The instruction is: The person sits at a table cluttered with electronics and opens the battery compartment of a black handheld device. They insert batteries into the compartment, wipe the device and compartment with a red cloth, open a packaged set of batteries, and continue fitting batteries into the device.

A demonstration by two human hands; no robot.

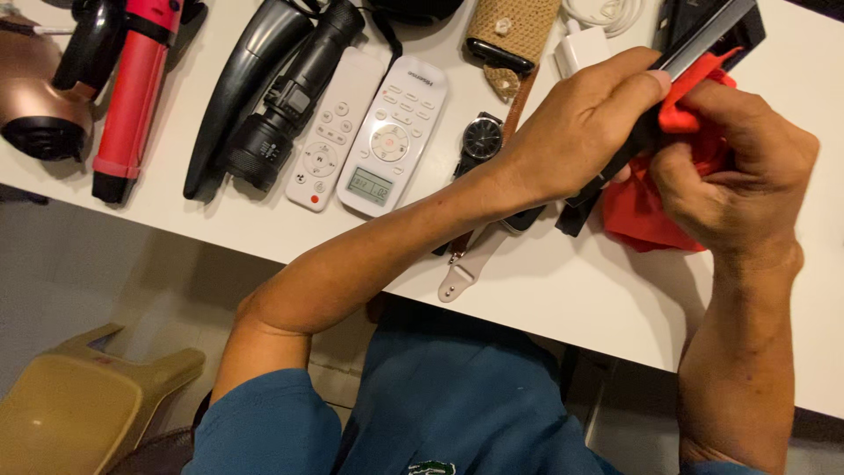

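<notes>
My left hand (580, 123) grips a long dark flat device with a silvery edge (703, 40), holding it tilted above the white table (563, 290). Against that device my right hand (734, 167) presses a bunched red cloth (646, 211), and part of the cloth hangs down onto the table. Both hands are at the upper right of the head view. The lower end of the device is hidden behind my left hand.
Along the table lie two white remote controls (391, 136), a black flashlight (294, 97), a curved black object (242, 84), a red and black styling iron (132, 97), a rose hair dryer (40, 84), wristwatches (482, 141), a woven case (514, 31). A tan plastic stool (83, 405) stands lower left.
</notes>
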